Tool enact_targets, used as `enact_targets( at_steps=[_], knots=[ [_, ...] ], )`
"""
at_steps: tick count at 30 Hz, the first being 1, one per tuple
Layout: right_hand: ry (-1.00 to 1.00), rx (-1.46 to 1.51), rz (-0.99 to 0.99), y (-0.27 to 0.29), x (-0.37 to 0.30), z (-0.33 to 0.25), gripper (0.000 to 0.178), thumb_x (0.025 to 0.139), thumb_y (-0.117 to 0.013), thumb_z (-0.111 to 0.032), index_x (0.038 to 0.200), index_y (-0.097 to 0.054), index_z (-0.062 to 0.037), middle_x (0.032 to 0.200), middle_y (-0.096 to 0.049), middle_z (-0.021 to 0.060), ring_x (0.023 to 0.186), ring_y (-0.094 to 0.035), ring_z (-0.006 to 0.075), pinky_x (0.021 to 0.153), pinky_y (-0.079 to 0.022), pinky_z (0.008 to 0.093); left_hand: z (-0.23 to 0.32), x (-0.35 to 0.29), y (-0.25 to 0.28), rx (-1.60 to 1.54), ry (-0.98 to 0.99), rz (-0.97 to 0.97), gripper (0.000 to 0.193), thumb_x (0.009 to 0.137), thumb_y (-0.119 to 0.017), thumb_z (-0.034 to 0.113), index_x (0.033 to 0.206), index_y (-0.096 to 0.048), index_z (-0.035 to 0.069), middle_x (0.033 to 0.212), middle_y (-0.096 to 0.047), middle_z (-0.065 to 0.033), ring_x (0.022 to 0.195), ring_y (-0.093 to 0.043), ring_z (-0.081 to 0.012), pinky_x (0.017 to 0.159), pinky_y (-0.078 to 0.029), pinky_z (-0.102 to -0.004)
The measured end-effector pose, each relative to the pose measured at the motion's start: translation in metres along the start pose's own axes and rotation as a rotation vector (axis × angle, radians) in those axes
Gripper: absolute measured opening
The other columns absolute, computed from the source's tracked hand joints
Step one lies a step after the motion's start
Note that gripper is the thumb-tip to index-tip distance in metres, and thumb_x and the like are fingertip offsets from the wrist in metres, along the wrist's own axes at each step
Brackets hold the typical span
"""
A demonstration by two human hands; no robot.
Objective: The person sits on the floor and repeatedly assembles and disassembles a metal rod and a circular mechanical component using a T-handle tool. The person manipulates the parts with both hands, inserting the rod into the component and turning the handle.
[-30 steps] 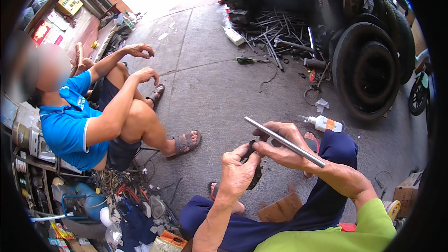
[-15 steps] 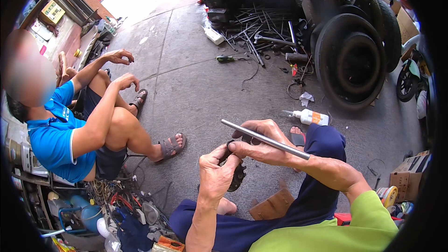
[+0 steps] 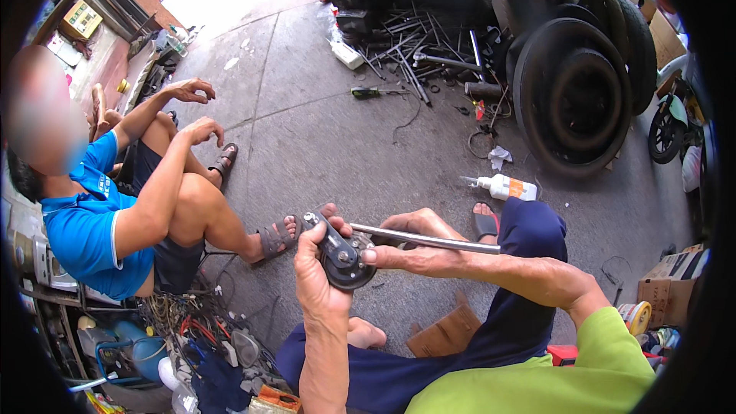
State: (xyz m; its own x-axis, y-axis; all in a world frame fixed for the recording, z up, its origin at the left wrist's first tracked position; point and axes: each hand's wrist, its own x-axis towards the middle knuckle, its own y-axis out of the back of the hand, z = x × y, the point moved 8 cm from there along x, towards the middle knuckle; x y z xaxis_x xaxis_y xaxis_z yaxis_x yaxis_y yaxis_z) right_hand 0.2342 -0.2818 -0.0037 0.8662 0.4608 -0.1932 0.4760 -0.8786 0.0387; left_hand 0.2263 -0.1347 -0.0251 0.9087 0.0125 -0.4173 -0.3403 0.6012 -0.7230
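Note:
My left hand [image 3: 320, 291] grips a black round metal part with a short bolted arm [image 3: 338, 249]. Its flat face and several bolt heads are turned up to view. My right hand [image 3: 410, 258] is closed around a straight, silvery metal rod [image 3: 452, 243], which points left and lies across the top of the hand. The right thumb presses on the right side of the round part. Some fingers of both hands are hidden behind the part and the rod.
A seated person in a blue shirt [image 3: 103, 222] is at the left. On the floor lie a white bottle [image 3: 506, 188], a green-handled screwdriver [image 3: 366, 93], scattered metal rods [image 3: 418, 77] and flattened cardboard [image 3: 448, 331]. A large black wheel [image 3: 579, 100] stands at the right. Cables and clutter fill the lower left.
The round part has been turned over, from its toothed edge showing to its bolted face showing. My left hand has shifted left and up. The rod now lies closer to level.

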Motion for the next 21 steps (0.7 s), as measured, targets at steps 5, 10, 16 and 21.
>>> enact_targets(
  at_steps=[5, 10, 16, 21],
  knots=[
    [-0.095, 0.132, -0.011, -0.003, 0.003, 0.01, 0.065, 0.077, -0.078, -0.049, 0.105, -0.064, 0.0074, 0.084, -0.067, 0.0166, 0.079, -0.065, 0.0187, 0.065, -0.051, 0.0304, -0.004, 0.004, 0.001, -0.091, 0.025, -0.027, 0.036, 0.088, -0.06, 0.014, 0.121, -0.054, 0.001, 0.094, -0.066, -0.0074, 0.088, -0.062, -0.0189, 0.084, -0.053, -0.0347],
    [-0.085, 0.239, 0.043, 0.0, 0.003, 0.01, 0.071, 0.071, -0.082, -0.052, 0.103, -0.064, 0.0076, 0.087, -0.066, 0.0173, 0.085, -0.065, 0.0208, 0.069, -0.052, 0.0318, -0.002, -0.009, -0.017, 0.211, -0.129, 0.012, 0.039, 0.087, -0.059, 0.016, 0.122, -0.054, 0.0, 0.106, -0.062, -0.0079, 0.097, -0.059, -0.0177, 0.088, -0.052, -0.0332],
    [-0.056, 0.296, 0.025, -0.002, 0.003, 0.005, 0.063, 0.07, -0.085, -0.043, 0.103, -0.063, 0.0065, 0.089, -0.067, 0.0124, 0.087, -0.064, 0.0169, 0.075, -0.052, 0.0302, -0.001, -0.015, -0.024, 0.369, -0.177, 0.008, 0.034, 0.081, -0.057, 0.009, 0.112, -0.063, -0.005, 0.108, -0.064, -0.0105, 0.096, -0.058, -0.0136, 0.081, -0.05, -0.0246],
    [-0.096, 0.423, -0.004, -0.002, 0.0, -0.002, 0.047, 0.079, -0.077, -0.028, 0.106, -0.062, 0.0068, 0.09, -0.067, 0.0106, 0.086, -0.063, 0.0132, 0.077, -0.052, 0.0266, 0.003, -0.016, -0.023, 0.417, -0.146, 0.039, 0.034, 0.08, -0.056, 0.009, 0.11, -0.064, -0.003, 0.101, -0.065, -0.0063, 0.081, -0.058, -0.0071, 0.06, -0.046, -0.0153]
  ],
)
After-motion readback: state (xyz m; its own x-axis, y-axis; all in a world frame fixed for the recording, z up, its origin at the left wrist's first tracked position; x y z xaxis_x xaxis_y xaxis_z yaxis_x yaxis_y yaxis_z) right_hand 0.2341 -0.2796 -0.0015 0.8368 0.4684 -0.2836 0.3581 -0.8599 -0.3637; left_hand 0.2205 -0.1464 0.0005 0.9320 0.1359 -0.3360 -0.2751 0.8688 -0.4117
